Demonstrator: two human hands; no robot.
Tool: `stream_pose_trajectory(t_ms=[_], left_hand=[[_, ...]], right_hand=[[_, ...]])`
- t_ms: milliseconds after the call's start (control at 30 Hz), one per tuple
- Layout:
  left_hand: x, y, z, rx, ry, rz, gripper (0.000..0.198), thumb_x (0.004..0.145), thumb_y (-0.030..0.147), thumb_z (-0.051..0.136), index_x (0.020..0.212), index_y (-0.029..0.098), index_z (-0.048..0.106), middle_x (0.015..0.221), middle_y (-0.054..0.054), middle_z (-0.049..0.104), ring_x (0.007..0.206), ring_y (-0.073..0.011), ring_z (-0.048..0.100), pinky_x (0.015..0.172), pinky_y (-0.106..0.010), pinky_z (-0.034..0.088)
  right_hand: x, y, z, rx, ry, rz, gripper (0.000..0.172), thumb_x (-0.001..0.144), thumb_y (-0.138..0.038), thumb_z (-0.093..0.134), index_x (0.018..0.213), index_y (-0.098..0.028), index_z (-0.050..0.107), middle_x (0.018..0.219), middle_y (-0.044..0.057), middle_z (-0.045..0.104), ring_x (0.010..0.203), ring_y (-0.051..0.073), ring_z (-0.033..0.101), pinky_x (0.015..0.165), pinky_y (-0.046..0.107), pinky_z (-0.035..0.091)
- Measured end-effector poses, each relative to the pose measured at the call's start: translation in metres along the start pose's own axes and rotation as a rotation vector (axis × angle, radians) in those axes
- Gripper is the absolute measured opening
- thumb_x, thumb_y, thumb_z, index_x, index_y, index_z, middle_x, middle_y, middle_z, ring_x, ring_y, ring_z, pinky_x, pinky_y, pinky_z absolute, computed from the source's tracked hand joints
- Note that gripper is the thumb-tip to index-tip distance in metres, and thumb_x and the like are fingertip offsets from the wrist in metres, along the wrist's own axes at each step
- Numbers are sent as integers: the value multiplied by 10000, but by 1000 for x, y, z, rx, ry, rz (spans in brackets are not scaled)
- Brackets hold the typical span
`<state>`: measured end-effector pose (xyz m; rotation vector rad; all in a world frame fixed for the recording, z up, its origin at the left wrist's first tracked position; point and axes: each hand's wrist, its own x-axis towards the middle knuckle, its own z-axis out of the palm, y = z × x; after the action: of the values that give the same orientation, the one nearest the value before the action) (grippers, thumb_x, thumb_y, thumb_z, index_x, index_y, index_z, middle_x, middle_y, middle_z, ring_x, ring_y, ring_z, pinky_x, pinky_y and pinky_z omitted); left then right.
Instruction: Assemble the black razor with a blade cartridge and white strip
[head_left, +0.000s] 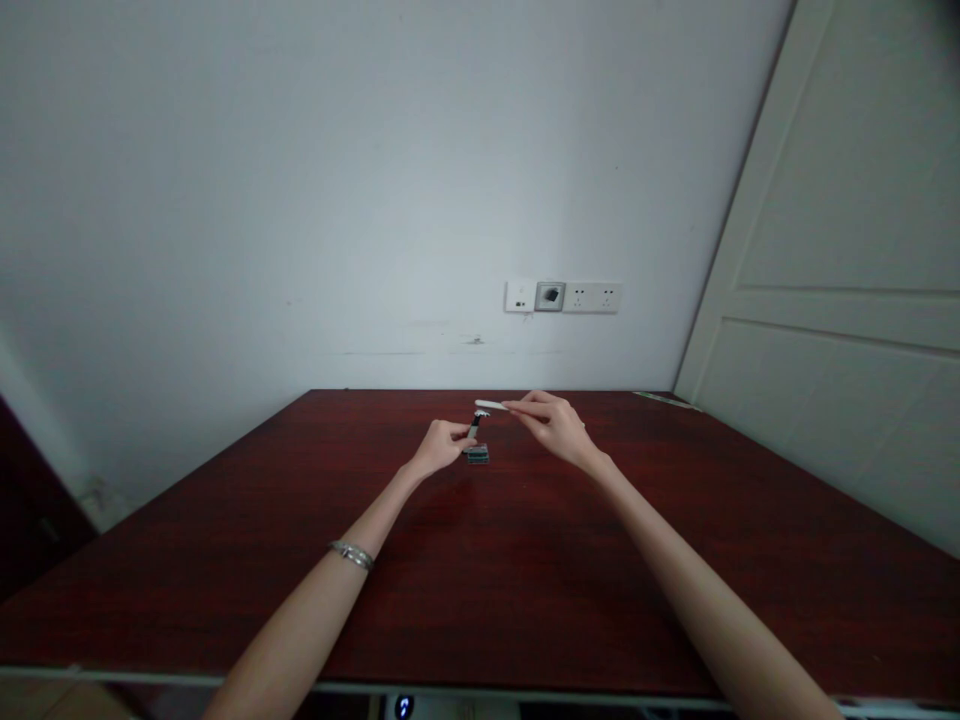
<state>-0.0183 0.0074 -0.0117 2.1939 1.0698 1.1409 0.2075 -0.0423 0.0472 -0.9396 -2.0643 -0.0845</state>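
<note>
My left hand [441, 447] is closed around the pale handle of a small razor [476, 422], which stands nearly upright with its dark neck and light head at the top. Pinched in the fingers of my right hand [555, 425] is a slim white stick [491, 405], held almost level. Its left end is right by the razor's head; whether the two touch I cannot tell. Just below the razor, a small dark green, clear-looking case [478, 454] lies on the table.
The dark red wooden table [480, 590] runs back to a pale wall with a row of sockets [592, 297]. A white panelled door [840, 380] borders the right side. A thin flat strip [666, 400] lies at the far right corner. Below the front edge, a small lit display [404, 707] shows.
</note>
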Motion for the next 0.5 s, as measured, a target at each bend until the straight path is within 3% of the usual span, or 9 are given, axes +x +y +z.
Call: stream_pose_trajectory(t_ms=[200, 367, 500], left_hand=[[1, 0, -1, 40, 10, -7, 211, 680, 275, 576, 726, 111, 700, 663, -5, 660, 653, -168, 589, 607, -230, 436], [1, 2, -2, 15, 20, 6, 205, 682, 265, 580, 742, 110, 699, 678, -10, 664, 651, -161, 584, 613, -226, 432], [2, 3, -4, 78, 20, 8, 200, 686, 271, 578, 666, 105, 688, 584, 3, 631, 583, -142, 560, 572, -212, 413]], right_hand=[[-1, -4, 0, 12, -64, -58, 265, 854, -312, 466, 1057, -309, 637, 871, 36, 623, 728, 138, 572, 601, 228, 401], [-1, -6, 0, -18, 5, -20, 266, 854, -307, 466, 1058, -307, 637, 871, 38, 624, 712, 139, 565, 576, 227, 390], [-1, -9, -1, 10, -77, -94, 260, 852, -307, 471, 1047, -315, 641, 869, 30, 623, 717, 131, 566, 593, 222, 393]])
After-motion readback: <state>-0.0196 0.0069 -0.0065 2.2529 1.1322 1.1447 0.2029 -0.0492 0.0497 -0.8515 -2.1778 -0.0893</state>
